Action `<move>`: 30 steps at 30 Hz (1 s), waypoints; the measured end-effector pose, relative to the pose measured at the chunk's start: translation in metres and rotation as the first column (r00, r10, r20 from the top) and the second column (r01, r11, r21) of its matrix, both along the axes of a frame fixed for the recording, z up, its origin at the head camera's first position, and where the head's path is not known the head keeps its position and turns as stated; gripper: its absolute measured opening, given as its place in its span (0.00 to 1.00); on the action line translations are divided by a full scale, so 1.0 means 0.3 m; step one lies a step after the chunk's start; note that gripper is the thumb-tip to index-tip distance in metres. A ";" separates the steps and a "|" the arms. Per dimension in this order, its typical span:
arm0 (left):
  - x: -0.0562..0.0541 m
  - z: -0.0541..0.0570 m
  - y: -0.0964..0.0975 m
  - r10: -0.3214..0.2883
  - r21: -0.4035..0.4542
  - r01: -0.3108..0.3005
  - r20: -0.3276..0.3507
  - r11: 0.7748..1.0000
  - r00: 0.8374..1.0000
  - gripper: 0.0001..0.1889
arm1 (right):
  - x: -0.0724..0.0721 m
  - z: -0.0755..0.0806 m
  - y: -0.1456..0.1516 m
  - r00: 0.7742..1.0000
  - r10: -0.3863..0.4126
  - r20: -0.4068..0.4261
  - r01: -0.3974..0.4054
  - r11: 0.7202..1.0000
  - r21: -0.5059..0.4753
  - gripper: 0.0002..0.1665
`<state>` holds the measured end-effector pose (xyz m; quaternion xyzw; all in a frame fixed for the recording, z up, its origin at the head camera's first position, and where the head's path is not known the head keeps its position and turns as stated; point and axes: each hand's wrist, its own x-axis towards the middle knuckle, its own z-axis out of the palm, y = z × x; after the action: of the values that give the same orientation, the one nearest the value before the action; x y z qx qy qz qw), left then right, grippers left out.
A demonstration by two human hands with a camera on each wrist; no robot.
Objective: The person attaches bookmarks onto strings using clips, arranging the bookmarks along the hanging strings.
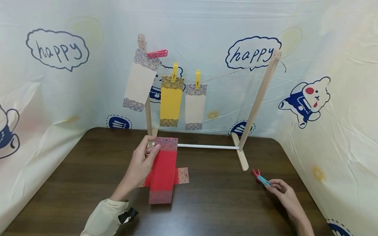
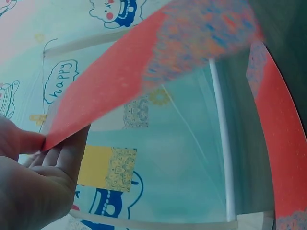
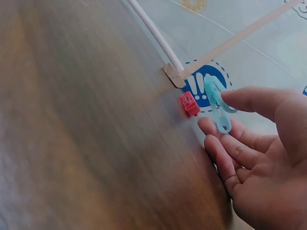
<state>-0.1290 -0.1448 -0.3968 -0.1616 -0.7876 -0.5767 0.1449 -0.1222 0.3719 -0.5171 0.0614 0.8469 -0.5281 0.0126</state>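
Observation:
My left hand (image 1: 141, 164) pinches a red card (image 1: 163, 170) by its patterned upper end, thumb in front. The card hangs over a second red card (image 1: 183, 175) that lies crosswise on the table. At the right, my right hand (image 1: 284, 195) pinches a light blue clothespin (image 1: 263, 180) between thumb and fingers. A red clothespin (image 1: 255, 174) lies on the table just beyond it; in the right wrist view the red clothespin (image 3: 190, 104) and the blue clothespin (image 3: 216, 103) appear apart.
Behind, a string runs between wooden posts (image 1: 261, 98) joined by a white rod (image 1: 208, 146). On it hang a yellow card (image 1: 171, 105) and a cream card (image 1: 195, 106) under yellow clothespins. Another cream card (image 1: 140, 80) hangs at the left post with a pink clothespin (image 1: 157, 53).

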 end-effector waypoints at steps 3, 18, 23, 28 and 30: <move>-0.007 -0.003 -0.003 -0.048 0.041 0.045 0.076 0.998 0.996 0.14 | -0.002 -0.005 0.005 1.000 -0.013 0.012 0.013 1.000 -0.008 0.27; -0.017 -0.047 0.053 -0.219 0.088 0.208 0.147 0.974 0.965 0.14 | 0.023 0.107 -0.036 0.964 -0.081 -0.254 0.097 0.994 0.053 0.26; -0.035 -0.053 0.071 -0.166 0.044 0.163 0.085 0.986 0.982 0.10 | 0.013 0.223 -0.082 0.921 -0.011 -0.390 0.080 0.984 0.160 0.24; -0.057 -0.043 0.103 -0.146 0.040 0.143 0.058 0.989 0.988 0.09 | 0.006 0.350 -0.118 0.877 0.053 -0.477 0.058 0.975 0.214 0.19; -0.065 -0.041 0.116 -0.151 0.026 0.150 0.055 0.988 0.987 0.10 | 0.003 0.392 -0.130 0.864 0.071 -0.499 0.053 0.972 0.230 0.19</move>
<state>-0.1486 -0.1100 -0.4090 -0.2027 -0.7706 -0.5989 0.0804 -0.1213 0.3327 -0.3994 -0.0813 0.8777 -0.4210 -0.2138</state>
